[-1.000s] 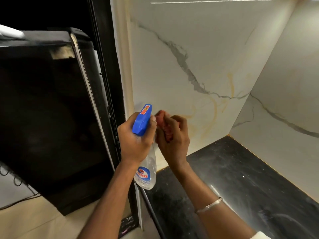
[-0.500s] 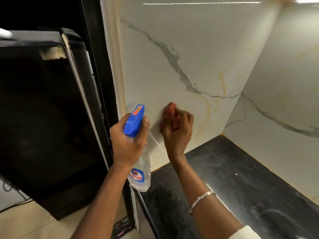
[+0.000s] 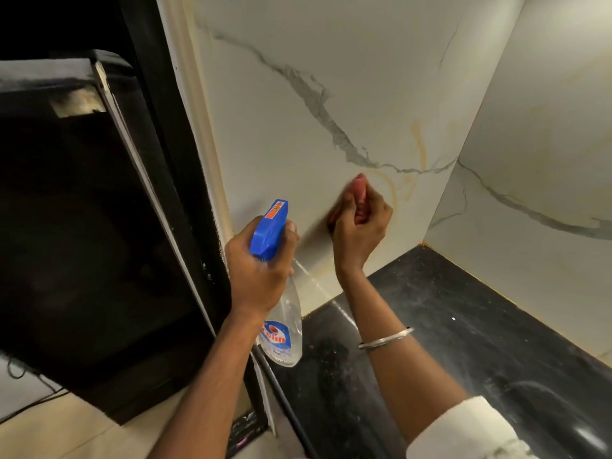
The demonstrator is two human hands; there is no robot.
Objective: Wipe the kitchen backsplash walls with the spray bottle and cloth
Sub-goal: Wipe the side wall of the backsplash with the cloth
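I have the left hand (image 3: 261, 273) wrapped round the neck of the bottle (image 3: 281, 332), fingers clamped just under its blue spray head (image 3: 270, 230), which points up toward the wall (image 3: 298, 144). The clear body hangs below the fist, over the left edge of the black counter (image 3: 463, 326).

The right hand (image 3: 359, 230) is bunched tight round the red cloth (image 3: 359, 188) and holds it against the wall, just right of the spray head and above the counter's back edge. Only the cloth's top and a strip between the fingers show, and that spot is blurred. The cloth sits beside a yellowish streak (image 3: 419, 144) and just below a grey vein (image 3: 318, 104).

The side wall (image 3: 530, 160) meets the back one at the corner to the right of that hand. A metal bangle (image 3: 385, 339) circles the right forearm, with a white sleeve (image 3: 463, 429) lower down. A black appliance (image 3: 82, 226) stands left of the wall.
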